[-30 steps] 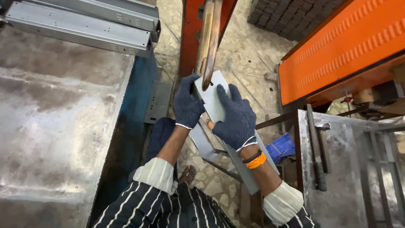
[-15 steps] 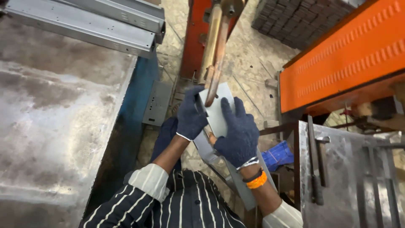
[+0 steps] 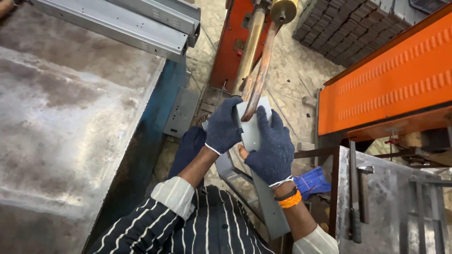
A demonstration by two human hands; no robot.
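Note:
Both hands wear dark blue knit gloves and grip one long grey sheet-metal strip (image 3: pixel 268 202) that runs from my lap up toward the machine. My left hand (image 3: pixel 222 126) clasps the strip's upper left edge. Laid over the strip's right side, my right hand (image 3: pixel 271 146) has its fingers spread. The strip's top end (image 3: pixel 253 123) sits under the curved copper arm (image 3: pixel 258 77) of a spot welder, beside a second, straighter brass-coloured arm (image 3: pixel 249 47). An orange band circles my right wrist.
A large scuffed steel table (image 3: pixel 66 131) fills the left, with long grey metal channels (image 3: pixel 127 23) at its far edge. An orange panel (image 3: pixel 391 80) stands at right above a steel bench (image 3: pixel 395 207) holding hand tools. A red machine body (image 3: pixel 230 47) rises behind the arms.
The view has tilted up, so the welder arms show higher and longer. My hands and the strip have shifted slightly up toward the copper arm, with the same grip kept.

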